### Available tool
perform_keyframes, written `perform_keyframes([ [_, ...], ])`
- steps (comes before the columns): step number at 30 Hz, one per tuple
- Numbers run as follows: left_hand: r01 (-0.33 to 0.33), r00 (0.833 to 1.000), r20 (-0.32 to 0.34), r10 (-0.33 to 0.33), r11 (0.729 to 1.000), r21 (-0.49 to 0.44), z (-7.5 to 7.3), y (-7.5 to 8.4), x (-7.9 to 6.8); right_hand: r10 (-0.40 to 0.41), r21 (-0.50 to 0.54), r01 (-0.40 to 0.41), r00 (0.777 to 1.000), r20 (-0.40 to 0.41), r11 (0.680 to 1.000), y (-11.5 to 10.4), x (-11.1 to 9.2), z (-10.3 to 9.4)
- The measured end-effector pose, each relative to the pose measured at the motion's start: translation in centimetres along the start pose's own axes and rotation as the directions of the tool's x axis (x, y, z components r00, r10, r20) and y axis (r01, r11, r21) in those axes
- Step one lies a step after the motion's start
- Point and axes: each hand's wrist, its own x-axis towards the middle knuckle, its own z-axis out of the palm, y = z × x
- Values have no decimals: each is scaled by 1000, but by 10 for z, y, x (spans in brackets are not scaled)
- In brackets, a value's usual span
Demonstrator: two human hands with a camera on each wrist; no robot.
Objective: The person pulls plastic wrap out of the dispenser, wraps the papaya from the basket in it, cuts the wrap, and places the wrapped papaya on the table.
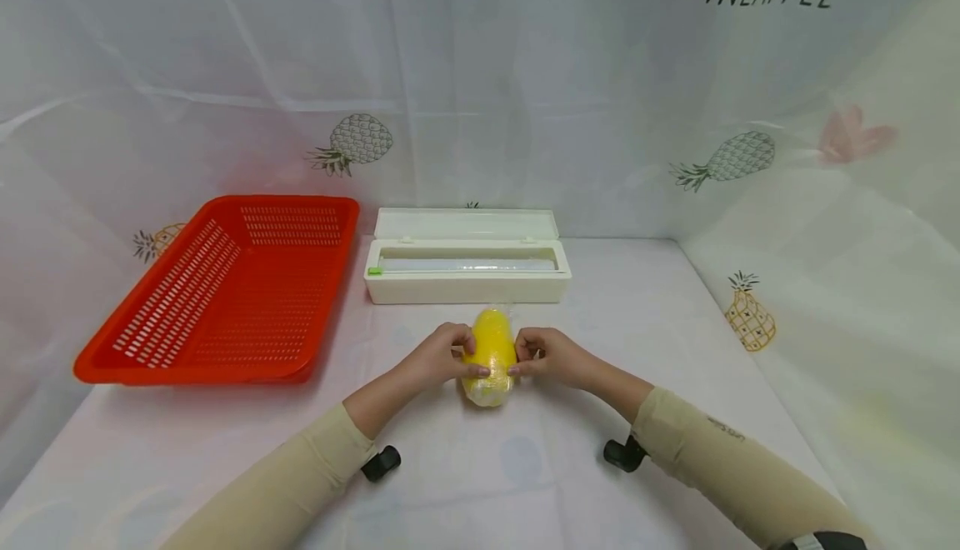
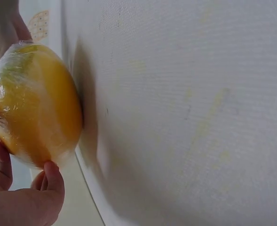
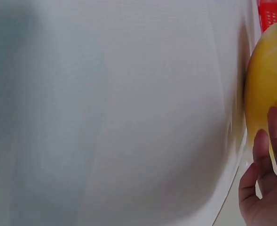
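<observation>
A yellow oblong fruit wrapped in clear cling film lies on the table between both hands, its long side pointing away from me. In the left wrist view the film looks wrinkled and shiny near a greenish patch. My left hand holds the wrapped fruit from the left, thumb on its near part and curled fingers at its side. From the right, my right hand holds it likewise, with thumb and bent fingers at its flank. Fingertips of the right hand lie against the yellow side in the right wrist view.
Just behind the fruit stands a white cling film box, lid raised, with a film roll inside. A red perforated plastic basket sits at the left. Pineapple-printed cloth hangs behind and at the sides.
</observation>
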Motion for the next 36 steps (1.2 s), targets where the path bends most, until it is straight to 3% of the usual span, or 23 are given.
perform_keyframes([
  [5, 4, 1000, -14, -4, 1000, -3, 2, 1, 1, 18, -15, -18, 1000, 22, 1000, -7, -5, 0],
  [13, 6, 1000, -19, -7, 999, -42, 5, -2, -1, 85, -111, -89, 996, -37, 990, -16, -3, 12],
  [29, 84, 996, -8, -85, 993, -86, 3, -5, -2, 5, -293, -9, 1000, -12, 956, -18, -8, 9],
  [36, 69, 997, -24, -70, 996, -59, 4, -1, -2, 28, -395, -70, 993, -110, 916, -23, -7, 23],
])
